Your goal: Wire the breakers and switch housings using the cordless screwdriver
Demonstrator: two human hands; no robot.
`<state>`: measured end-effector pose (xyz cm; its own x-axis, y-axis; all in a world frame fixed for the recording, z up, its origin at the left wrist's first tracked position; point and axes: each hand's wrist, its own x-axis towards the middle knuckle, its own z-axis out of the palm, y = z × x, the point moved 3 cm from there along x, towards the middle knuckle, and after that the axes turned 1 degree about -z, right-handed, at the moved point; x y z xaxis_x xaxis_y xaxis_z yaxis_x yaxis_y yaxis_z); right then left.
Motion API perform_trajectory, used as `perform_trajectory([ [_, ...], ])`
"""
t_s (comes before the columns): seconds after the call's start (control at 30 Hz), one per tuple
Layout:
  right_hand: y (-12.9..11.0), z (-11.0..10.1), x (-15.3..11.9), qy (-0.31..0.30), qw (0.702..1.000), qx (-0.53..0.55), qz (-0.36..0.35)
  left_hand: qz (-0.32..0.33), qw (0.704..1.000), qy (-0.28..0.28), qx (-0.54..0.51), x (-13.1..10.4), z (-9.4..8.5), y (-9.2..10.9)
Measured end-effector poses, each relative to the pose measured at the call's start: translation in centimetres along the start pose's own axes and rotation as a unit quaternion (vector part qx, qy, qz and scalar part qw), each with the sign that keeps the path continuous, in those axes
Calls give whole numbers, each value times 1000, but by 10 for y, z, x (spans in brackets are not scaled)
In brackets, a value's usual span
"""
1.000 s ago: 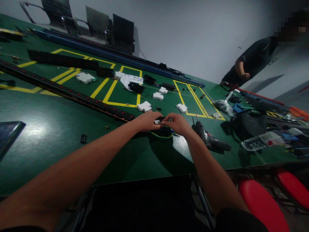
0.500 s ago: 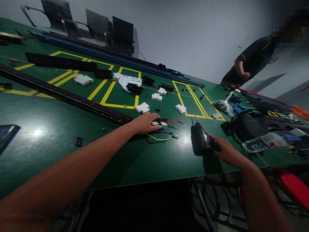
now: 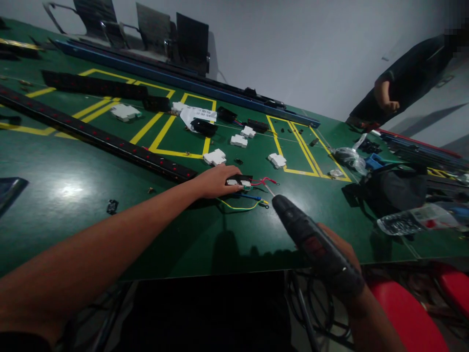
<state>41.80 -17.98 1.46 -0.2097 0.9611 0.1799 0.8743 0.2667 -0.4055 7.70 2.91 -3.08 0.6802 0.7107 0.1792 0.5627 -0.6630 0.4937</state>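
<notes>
My left hand (image 3: 215,182) is closed over the right end of a long black strip (image 3: 110,142) dotted with red marks. Just past its fingertips show small white modules (image 3: 238,182) set in that end. Red, blue and yellow-green wires (image 3: 244,209) with ring ends stick out there onto the table. In my right hand (image 3: 342,244) is a black power screwdriver (image 3: 311,239), raised over the table's front edge. Its thin bit (image 3: 268,189) points up and left toward the wires; whether it touches any is unclear. The handle and most right fingers are hidden.
Several white modules (image 3: 214,157) and a paper sheet (image 3: 198,114) lie on the green table (image 3: 190,254). A long blue rail (image 3: 183,83) runs along the back. A plastic bottle (image 3: 410,220) and black bag are at right, red stools (image 3: 403,313) below. A person (image 3: 410,78) stands beyond.
My right hand has lifted the power screwdriver off the table and swung its bit left toward the wires. My left hand stays on the strip's end.
</notes>
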Motion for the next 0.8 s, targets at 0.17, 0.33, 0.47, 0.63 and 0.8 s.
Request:
perform_trajectory([
  [0.17,-56,23,14,-54,995,59,-63,13,1000,2,3,-1,2,-2],
  [0.33,-58,31,17,-26,997,40,-67,6,1000,9,-6,-1,2,-3],
  [0.47,-56,32,15,-19,997,45,-63,12,1000,4,-7,0,3,-2],
  [0.63,-56,34,18,-29,996,51,-60,12,1000,5,-4,0,3,-4],
  [0.8,-54,33,17,-42,995,53,-67,20,1000,8,0,0,3,-3],
])
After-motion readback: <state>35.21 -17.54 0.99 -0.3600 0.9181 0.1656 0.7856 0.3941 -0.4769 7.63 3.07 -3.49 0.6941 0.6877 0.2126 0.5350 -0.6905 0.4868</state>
